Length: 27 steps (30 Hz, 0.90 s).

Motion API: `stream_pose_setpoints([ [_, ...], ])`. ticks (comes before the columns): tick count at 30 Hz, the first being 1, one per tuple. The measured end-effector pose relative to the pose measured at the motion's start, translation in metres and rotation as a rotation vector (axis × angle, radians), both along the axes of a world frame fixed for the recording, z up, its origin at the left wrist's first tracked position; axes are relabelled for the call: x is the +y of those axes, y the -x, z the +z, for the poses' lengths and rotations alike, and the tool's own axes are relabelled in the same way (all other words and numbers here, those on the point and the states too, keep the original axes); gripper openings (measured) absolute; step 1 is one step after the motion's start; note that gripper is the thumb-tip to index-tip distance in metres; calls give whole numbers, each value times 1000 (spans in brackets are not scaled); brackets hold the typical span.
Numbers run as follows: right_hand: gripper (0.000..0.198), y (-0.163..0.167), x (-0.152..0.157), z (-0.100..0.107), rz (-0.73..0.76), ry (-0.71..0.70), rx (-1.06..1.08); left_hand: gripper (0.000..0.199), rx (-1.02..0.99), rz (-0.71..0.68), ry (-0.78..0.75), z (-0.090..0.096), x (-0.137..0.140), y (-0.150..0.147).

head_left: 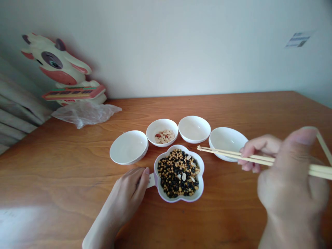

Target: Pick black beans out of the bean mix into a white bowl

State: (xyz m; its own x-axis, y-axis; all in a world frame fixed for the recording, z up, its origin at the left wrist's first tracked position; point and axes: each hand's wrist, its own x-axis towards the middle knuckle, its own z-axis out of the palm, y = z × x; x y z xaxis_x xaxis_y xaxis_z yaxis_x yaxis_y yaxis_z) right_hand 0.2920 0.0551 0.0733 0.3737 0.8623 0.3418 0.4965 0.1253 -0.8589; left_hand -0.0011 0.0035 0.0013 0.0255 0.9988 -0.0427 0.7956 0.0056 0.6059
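My left hand (pixel 131 192) is closed round the short handle of a flower-shaped dish (pixel 202 166). Mixed dark and yellow beans (pixel 172 173) fill that dish, with a few pale seeds (pixel 184 176) lying on top. In my right hand (pixel 290 180) is a pair of wooden chopsticks (pixel 230 154), pointing left. Their tips are close together above the table, just right of the dish's upper edge; whether they pinch anything small I cannot tell. Behind the dish, a white bowl (pixel 173 127) contains pale flat seeds and some reddish bits (pixel 164 136).
More white bowls stand in an arc: one at left (pixel 129 147), one at back (pixel 194 128), one at right (pixel 228 140) partly behind the chopsticks. A cow-shaped toy keyboard (pixel 75 92) and a crumpled plastic bag (pixel 88 112) occupy the back left. A wall (pixel 192 52) bounds the table.
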Motion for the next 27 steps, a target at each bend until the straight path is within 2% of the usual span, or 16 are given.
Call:
stream_pose_setpoints([
  [3, 78, 11, 2, 5, -84, -79, 165, 39, -6, -4, 8, 0, 0, 0],
  [6, 76, 28, 6, 6, -96, -156, 232, 38, -11, 0, 1, 0, -1, 0],
  [9, 76, 45, 10, 3, -77, -230, 291, 38, -20, 2, -1, 0, -1, -1],
  [12, 78, 60, 14, -3, 3, -265, 327, 38, -27, -1, 3, -1, -2, -1],
  [19, 76, 77, 21, -13, 158, -218, 353, 36, -15, -7, -37, -3, -3, 0],
  [23, 76, 69, 23, -13, 140, -222, 350, 35, -24, -10, -32, -4, -3, 1],
  [27, 78, 56, 20, -9, 181, -155, 343, 35, -35, 5, -16, -2, -4, 1],
])
